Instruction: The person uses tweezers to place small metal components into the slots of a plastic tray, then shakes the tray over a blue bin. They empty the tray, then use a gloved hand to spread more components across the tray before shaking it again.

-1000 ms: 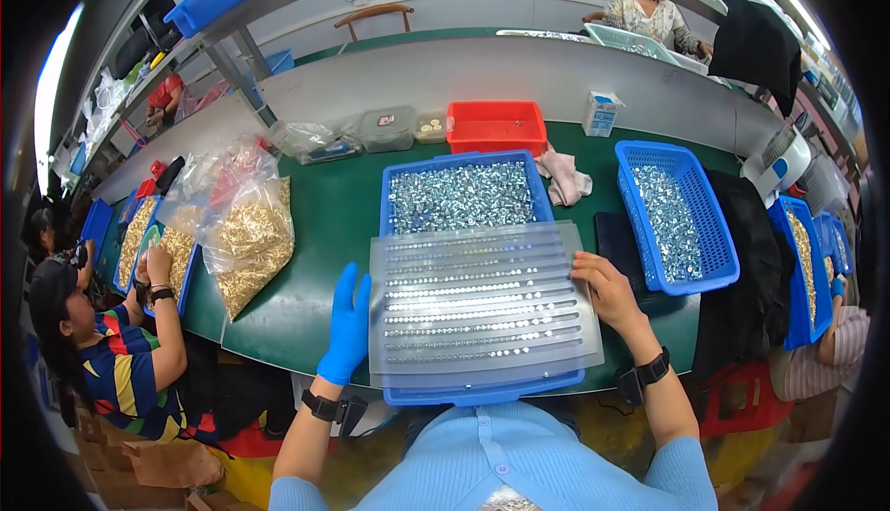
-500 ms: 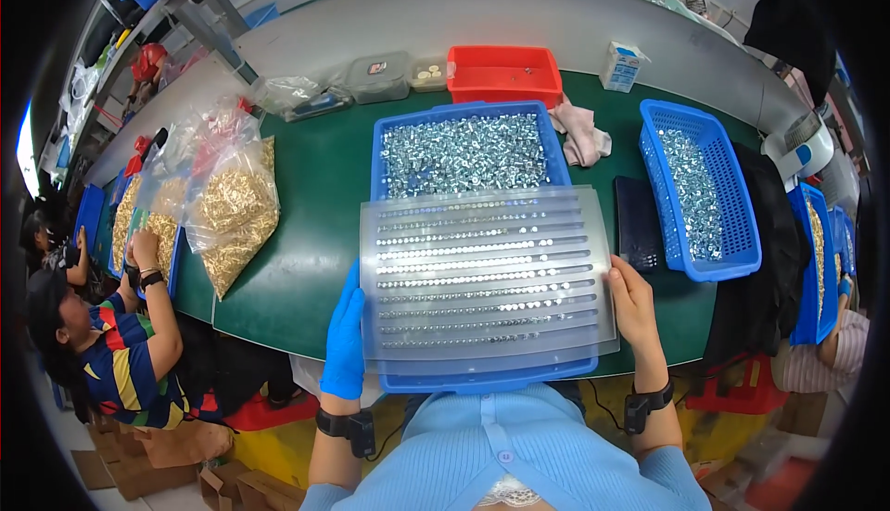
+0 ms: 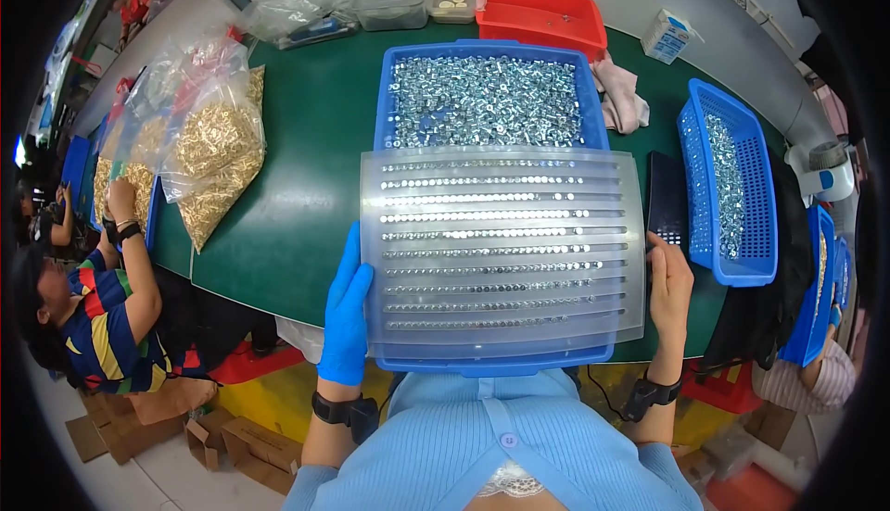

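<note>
A translucent slotted plate [image 3: 501, 337] lies over the near part of a blue tray [image 3: 384, 94], with rows of small shiny metal pieces along its slots. My left hand [image 3: 345, 321], in a blue glove, grips the plate's left edge, thumb against the side. At the right edge is my bare right hand [image 3: 669, 289], its fingers curled in at the rim and partly hidden. Beyond the plate, a heap of loose silvery metal pieces [image 3: 487, 99] fills the uncovered part of the tray.
To the right stand a dark flat case [image 3: 666, 198] and a blue perforated basket [image 3: 753, 205] of metal pieces. A red bin [image 3: 542, 20] and pink cloth [image 3: 619, 94] lie behind. Bags of gold-coloured pieces [image 3: 218, 150] sit left, near a co-worker [image 3: 88, 316].
My view has shifted, so the table's things appear higher in the picture. My right hand sits slightly farther up the plate's right edge. The plate still covers the tray's near part.
</note>
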